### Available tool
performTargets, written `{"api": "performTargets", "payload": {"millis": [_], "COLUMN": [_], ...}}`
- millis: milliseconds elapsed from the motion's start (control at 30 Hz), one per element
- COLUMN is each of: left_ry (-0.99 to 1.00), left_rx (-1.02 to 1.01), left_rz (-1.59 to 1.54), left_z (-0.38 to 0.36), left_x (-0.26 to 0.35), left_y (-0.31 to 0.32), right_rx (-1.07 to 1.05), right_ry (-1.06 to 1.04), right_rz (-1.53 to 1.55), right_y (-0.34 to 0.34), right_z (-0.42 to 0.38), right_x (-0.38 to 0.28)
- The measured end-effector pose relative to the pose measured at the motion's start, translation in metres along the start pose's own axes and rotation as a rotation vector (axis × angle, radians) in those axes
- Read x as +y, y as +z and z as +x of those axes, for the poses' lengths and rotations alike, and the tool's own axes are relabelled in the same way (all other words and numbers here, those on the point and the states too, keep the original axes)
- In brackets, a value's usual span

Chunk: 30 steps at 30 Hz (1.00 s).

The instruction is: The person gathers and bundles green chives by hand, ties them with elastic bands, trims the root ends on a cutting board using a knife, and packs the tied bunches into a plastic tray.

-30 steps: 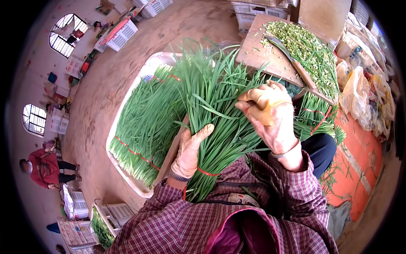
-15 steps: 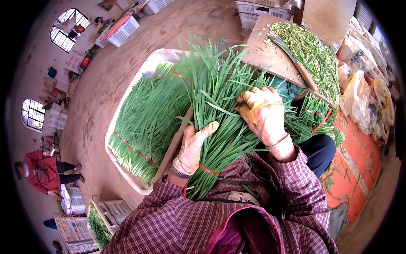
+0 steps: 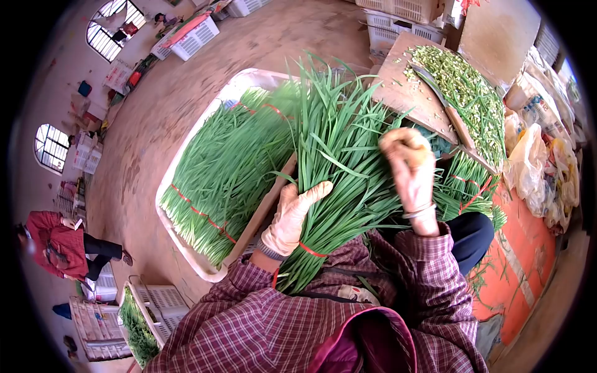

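A thick bunch of garlic chives (image 3: 339, 155) lies across my lap, its long green leaves fanning away from me. A red tie (image 3: 312, 250) circles its lower end. My left hand (image 3: 291, 217), in a pale glove, is closed around the left side of the bunch, thumb stretched over the leaves. Just right of the leaves is my right hand (image 3: 410, 165), also gloved and smeared by motion. Its fingers look bent, but whether they hold anything cannot be made out. Left of the bunch, a white crate (image 3: 171, 239) holds more chives (image 3: 230, 168) bound with red ties.
A knife (image 3: 448, 105) rests on a wooden board (image 3: 395, 68) beside a heap of chopped stem ends (image 3: 460, 74). Tied chives (image 3: 469, 180) lie below the board, near plastic bags (image 3: 528, 155). A person (image 3: 56, 242) in a red top stands at far left.
My right hand has moved right, off the leaves, and is blurred. My left hand keeps its hold on the bunch. The view has shifted slightly.
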<state>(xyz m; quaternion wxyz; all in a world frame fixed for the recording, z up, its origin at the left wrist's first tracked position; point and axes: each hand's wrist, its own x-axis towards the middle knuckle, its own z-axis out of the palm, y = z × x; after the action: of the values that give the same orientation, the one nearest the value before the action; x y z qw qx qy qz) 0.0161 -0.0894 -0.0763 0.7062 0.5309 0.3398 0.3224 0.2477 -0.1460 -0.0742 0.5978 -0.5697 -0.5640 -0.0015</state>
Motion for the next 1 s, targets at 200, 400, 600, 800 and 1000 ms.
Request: {"api": "performTargets", "payload": {"millis": [200, 400, 600, 800, 1000], "left_ry": [0.01, -0.06, -0.06, -0.046, 0.041], "left_rx": [-0.005, 0.017, -0.003, -0.004, 0.115], "left_rz": [0.001, -0.03, -0.035, -0.089, -0.14], "left_z": [0.005, 0.003, 0.002, -0.002, 0.009], "left_x": [-0.003, -0.008, -0.005, 0.0, 0.027], "left_y": [-0.001, -0.003, -0.002, 0.0, -0.011], "right_rx": [-0.148, -0.328, -0.159, 0.104, -0.241], "right_ry": [-0.041, -0.103, -0.143, -0.034, 0.209], "right_rz": [-0.4, -0.505, -0.65, -0.801, -0.477], "right_y": [-0.023, 0.013, 0.012, -0.037, -0.08], "right_z": [0.005, -0.015, -0.011, 0.012, -0.029], "right_x": [-0.034, -0.033, -0.011, 0.024, -0.033]}}
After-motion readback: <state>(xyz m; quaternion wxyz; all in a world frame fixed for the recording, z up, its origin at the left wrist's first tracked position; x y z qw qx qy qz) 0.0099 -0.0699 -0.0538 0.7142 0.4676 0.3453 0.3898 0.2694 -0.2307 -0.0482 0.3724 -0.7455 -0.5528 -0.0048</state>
